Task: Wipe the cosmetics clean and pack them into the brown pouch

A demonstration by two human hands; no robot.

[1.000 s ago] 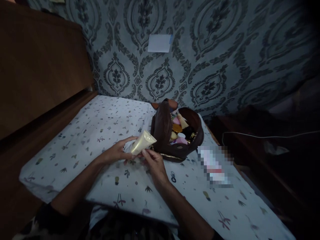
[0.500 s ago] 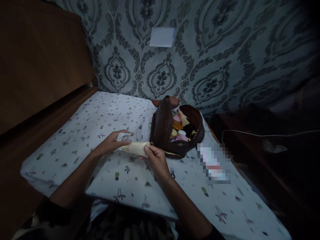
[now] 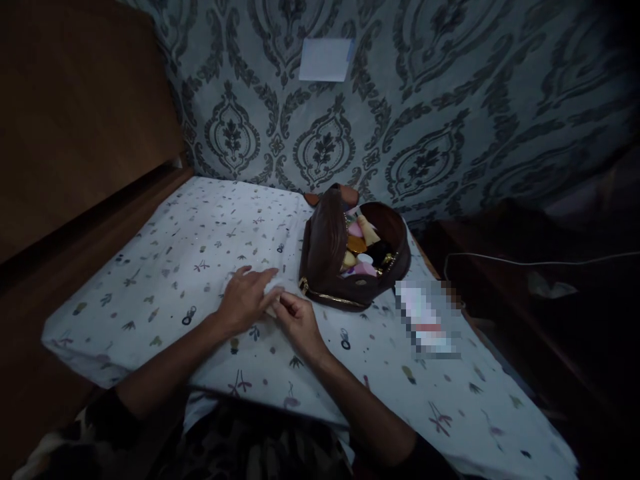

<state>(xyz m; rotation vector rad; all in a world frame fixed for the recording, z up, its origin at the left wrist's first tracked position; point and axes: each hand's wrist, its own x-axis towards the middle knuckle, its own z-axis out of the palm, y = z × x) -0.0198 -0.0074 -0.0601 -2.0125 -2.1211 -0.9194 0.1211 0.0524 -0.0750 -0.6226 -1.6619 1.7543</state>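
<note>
My left hand (image 3: 245, 301) is closed around a thin white wipe or cloth (image 3: 275, 285), pressing it over a pale cream squeeze tube (image 3: 271, 311). Most of the tube is hidden behind the fingers. At its right end, my right hand (image 3: 301, 325) pinches the tube between thumb and fingers. Both hands are just above the patterned white sheet (image 3: 210, 227). Beyond them, to the right, lies a dark brown bag (image 3: 324, 250) with its zipped top open. Inside it are several tubes and containers in cream, pink, orange and white.
A blurred-out item (image 3: 427, 320) lies right of the bag. A wooden cabinet (image 3: 85, 120) borders the left side, and patterned wallpaper rises behind. A white card (image 3: 326, 60) is on the wall. A pale cable (image 3: 525, 261) runs across the dark area at right.
My left hand has moved right along the tube with the white wipe, now covering most of it and meeting my right hand. The view has shifted slightly.
</note>
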